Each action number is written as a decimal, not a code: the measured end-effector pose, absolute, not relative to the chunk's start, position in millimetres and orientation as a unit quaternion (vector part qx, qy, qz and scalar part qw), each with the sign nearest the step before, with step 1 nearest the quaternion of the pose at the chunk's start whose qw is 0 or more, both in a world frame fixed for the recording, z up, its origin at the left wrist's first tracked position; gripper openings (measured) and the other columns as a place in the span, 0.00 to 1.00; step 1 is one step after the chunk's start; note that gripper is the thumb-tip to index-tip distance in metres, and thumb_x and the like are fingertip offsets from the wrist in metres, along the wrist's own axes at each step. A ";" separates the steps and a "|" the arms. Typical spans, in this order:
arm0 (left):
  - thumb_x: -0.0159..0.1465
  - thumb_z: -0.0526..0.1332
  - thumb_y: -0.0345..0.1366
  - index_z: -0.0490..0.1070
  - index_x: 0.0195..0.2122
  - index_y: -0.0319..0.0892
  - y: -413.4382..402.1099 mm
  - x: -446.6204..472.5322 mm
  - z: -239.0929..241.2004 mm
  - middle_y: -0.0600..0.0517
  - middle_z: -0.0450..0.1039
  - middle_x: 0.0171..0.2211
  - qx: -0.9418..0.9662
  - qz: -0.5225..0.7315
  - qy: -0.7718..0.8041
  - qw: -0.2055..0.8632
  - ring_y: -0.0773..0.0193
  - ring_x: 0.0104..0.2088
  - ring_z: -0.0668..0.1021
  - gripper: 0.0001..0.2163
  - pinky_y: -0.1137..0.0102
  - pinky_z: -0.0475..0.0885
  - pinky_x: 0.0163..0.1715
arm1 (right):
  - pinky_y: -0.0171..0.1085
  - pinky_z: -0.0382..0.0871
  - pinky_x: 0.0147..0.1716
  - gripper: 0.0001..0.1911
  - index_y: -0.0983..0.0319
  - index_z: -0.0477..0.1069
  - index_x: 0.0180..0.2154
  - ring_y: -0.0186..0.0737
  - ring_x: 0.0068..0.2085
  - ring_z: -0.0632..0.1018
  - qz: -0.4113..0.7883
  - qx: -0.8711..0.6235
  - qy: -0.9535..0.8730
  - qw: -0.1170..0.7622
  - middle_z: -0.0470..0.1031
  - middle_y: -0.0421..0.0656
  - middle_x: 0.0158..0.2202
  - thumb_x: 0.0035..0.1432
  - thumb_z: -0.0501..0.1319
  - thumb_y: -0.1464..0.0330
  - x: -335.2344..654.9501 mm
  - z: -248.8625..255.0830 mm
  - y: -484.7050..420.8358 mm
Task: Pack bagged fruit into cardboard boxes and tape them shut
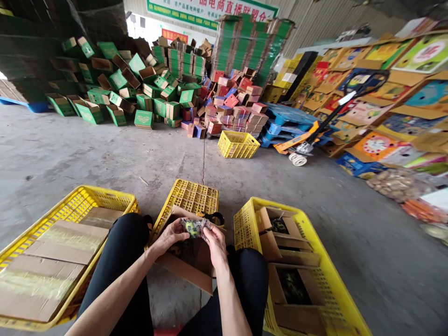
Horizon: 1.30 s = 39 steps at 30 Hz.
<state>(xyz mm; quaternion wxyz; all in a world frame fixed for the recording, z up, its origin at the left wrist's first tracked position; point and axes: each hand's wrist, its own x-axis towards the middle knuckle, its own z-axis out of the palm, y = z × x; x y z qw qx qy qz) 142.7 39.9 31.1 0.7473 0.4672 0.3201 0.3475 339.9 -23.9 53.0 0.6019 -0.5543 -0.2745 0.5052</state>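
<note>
The left hand (177, 234) and right hand (215, 238) share a closed grip on a pack (192, 227), one at each end, thumbs toward the person and fingers curled around its sides. It is clear, crinkled film around something green and rounded, perhaps fruit; the kind cannot be told. The pack is held up over an open box (182, 270), between the knees.

It looks light enough for either hand alone. The film will probably slide and crumple under the fingers, while the body inside seems firmer yet liable to bruise. The better hold would be around the rounded sides with spread fingers and light pressure; pinching loose film at the ends could stretch or tear it.

The box, its flaps splayed, leans by an upturned yellow crate (196, 193), with a black-and-yellow tool (217, 218) just beyond the hands. Beside the left leg, a crate (121, 198) holds taped boxes (38, 284); beside the right leg, another crate (310, 233) holds open boxes (280, 310) with dark contents.
</note>
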 end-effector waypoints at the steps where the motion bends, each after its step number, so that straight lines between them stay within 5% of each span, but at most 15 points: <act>1: 0.54 0.80 0.44 0.74 0.60 0.46 38.8 142.6 32.7 0.44 0.81 0.53 0.466 0.342 0.312 0.754 0.47 0.54 0.81 0.33 0.65 0.77 0.43 | 0.53 0.78 0.55 0.30 0.61 0.84 0.43 0.56 0.49 0.85 0.503 -0.554 -0.281 0.601 0.87 0.50 0.45 0.43 0.80 0.49 339.5 52.6 -23.4; 10: 0.54 0.80 0.46 0.77 0.51 0.44 40.2 141.1 26.5 0.45 0.81 0.49 0.472 0.352 0.333 0.736 0.50 0.49 0.81 0.26 0.67 0.76 0.39 | 0.50 0.76 0.56 0.27 0.60 0.84 0.42 0.52 0.48 0.85 0.497 -0.551 -0.305 0.597 0.87 0.48 0.45 0.45 0.79 0.50 340.3 44.0 -20.8; 15: 0.56 0.80 0.46 0.69 0.66 0.50 37.0 139.6 29.1 0.42 0.75 0.62 0.417 0.332 0.311 0.787 0.44 0.61 0.77 0.37 0.60 0.77 0.50 | 0.49 0.76 0.55 0.23 0.60 0.84 0.39 0.53 0.47 0.85 0.474 -0.562 -0.326 0.594 0.87 0.47 0.43 0.47 0.78 0.51 339.7 53.7 -22.4; 19: 0.64 0.69 0.60 0.69 0.68 0.50 40.2 138.5 25.1 0.41 0.71 0.67 0.375 0.297 0.319 0.818 0.43 0.63 0.76 0.35 0.53 0.75 0.58 | 0.50 0.76 0.54 0.21 0.60 0.84 0.38 0.54 0.47 0.84 0.460 -0.568 -0.339 0.592 0.87 0.47 0.41 0.48 0.77 0.52 340.9 58.2 -24.3; 23: 0.65 0.60 0.69 0.68 0.69 0.47 44.3 138.0 20.6 0.38 0.77 0.62 0.327 0.250 0.371 0.833 0.42 0.55 0.82 0.39 0.54 0.78 0.54 | 0.50 0.74 0.58 0.17 0.58 0.85 0.36 0.55 0.52 0.83 0.461 -0.549 -0.366 0.594 0.86 0.48 0.45 0.50 0.77 0.53 340.0 60.1 -25.6; 31: 0.62 0.76 0.48 0.80 0.54 0.41 45.4 135.3 27.5 0.42 0.82 0.52 0.307 0.299 0.330 0.841 0.54 0.46 0.85 0.24 0.66 0.81 0.46 | 0.51 0.70 0.64 0.12 0.56 0.86 0.32 0.58 0.66 0.73 0.460 -0.514 -0.437 0.577 0.74 0.47 0.66 0.53 0.76 0.54 339.2 65.6 -26.3; 35: 0.59 0.79 0.45 0.80 0.52 0.42 47.3 135.5 26.9 0.43 0.81 0.52 0.304 0.329 0.325 0.833 0.56 0.45 0.85 0.23 0.67 0.81 0.44 | 0.53 0.65 0.68 0.13 0.54 0.87 0.41 0.58 0.69 0.71 0.450 -0.509 -0.418 0.604 0.73 0.46 0.67 0.55 0.73 0.57 341.5 59.5 -24.5; 39: 0.58 0.80 0.43 0.76 0.59 0.45 46.2 135.8 23.7 0.42 0.79 0.56 0.310 0.344 0.329 0.823 0.57 0.43 0.85 0.30 0.66 0.80 0.42 | 0.54 0.72 0.62 0.23 0.54 0.83 0.52 0.57 0.62 0.78 0.484 -0.516 -0.316 0.632 0.80 0.48 0.60 0.56 0.72 0.56 341.7 53.8 -23.9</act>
